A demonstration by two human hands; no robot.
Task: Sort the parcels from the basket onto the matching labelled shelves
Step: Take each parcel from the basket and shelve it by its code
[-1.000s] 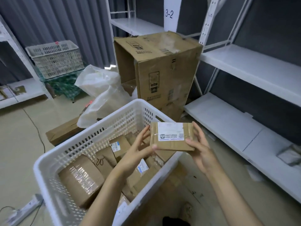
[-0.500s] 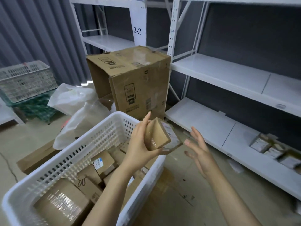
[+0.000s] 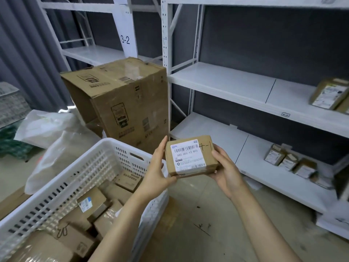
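Note:
A small brown parcel point(image 3: 190, 156) with a white barcode label and "4-1" handwritten on it is held up between both hands, above the floor just right of the basket. My left hand point(image 3: 156, 171) grips its left edge and my right hand point(image 3: 226, 167) cups its right side from beneath. The white plastic basket point(image 3: 105, 154) at lower left holds several brown parcels point(image 3: 90, 203). White metal shelves point(image 3: 226, 80) stand ahead; a post carries the label "3-2" point(image 3: 125, 39).
A large open cardboard box point(image 3: 122, 99) lies against the shelf post behind the basket. White plastic bags point(image 3: 56, 140) lie left of it. Several small parcels sit on the bottom shelf point(image 3: 290, 161), and one on the middle shelf at far right point(image 3: 328, 93).
The parcel has been turned label-up. My right hand, open and off it half a second ago, now holds its right side. The view has swung right toward the shelves.

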